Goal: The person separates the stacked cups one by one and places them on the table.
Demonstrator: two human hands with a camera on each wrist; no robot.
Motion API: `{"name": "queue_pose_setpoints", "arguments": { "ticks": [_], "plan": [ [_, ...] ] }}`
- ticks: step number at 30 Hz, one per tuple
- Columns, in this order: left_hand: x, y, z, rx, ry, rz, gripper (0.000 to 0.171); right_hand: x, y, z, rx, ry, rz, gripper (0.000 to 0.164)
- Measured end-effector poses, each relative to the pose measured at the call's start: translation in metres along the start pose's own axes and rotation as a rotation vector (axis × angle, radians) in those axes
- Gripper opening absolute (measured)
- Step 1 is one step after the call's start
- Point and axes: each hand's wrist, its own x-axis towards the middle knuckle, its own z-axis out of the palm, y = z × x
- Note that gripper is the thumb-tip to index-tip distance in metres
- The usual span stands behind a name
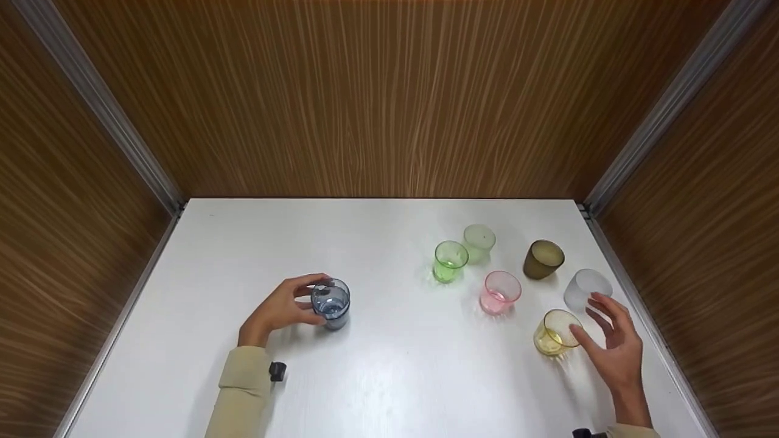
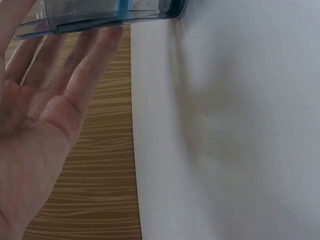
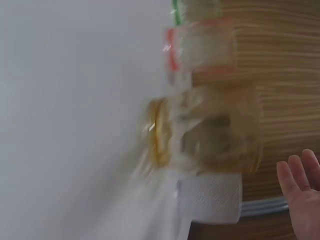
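My left hand (image 1: pixel 281 309) holds a blue-tinted glass (image 1: pixel 332 309) between thumb and fingers, left of the table's middle. A second edge shows just below the rim of this blue glass (image 2: pixel 90 14) in the left wrist view, as if one glass sits in another. On the right, my right hand (image 1: pixel 619 353) is beside a yellow glass (image 1: pixel 549 342), fingers spread and thumb overlapping its rim in the head view. Seen from the right wrist, the hand (image 3: pixel 304 192) is apart from the upright yellow glass (image 3: pixel 160 132). Behind the fingers stands a frosted clear glass (image 1: pixel 578 295).
Left of the yellow glass is a pink glass (image 1: pixel 498 298). Farther back stand a green glass (image 1: pixel 447 267), a frosted pale green one (image 1: pixel 479 243) and a dark olive one (image 1: pixel 538 264). Wood-grain panels (image 1: pixel 389 97) wall the white table (image 1: pixel 395 377) on three sides.
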Motion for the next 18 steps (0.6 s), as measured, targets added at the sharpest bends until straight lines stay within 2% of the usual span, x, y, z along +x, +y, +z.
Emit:
{"name": "queue_pose_setpoints", "arguments": {
  "ticks": [4, 7, 18],
  "plan": [
    [-0.001, -0.001, 0.001, 0.006, 0.009, -0.004, 0.087, 0.01, -0.006, 0.016, 0.14, -0.074, -0.1, 0.072],
    [-0.003, -0.001, 0.002, 0.024, 0.02, -0.01, 0.087, 0.016, -0.009, 0.031, 0.195, -0.135, -0.133, 0.072],
    [-0.007, -0.008, 0.006, 0.023, 0.032, -0.012, 0.09, 0.028, -0.011, 0.088, 0.157, -0.283, -0.176, 0.07]
  ]
}}
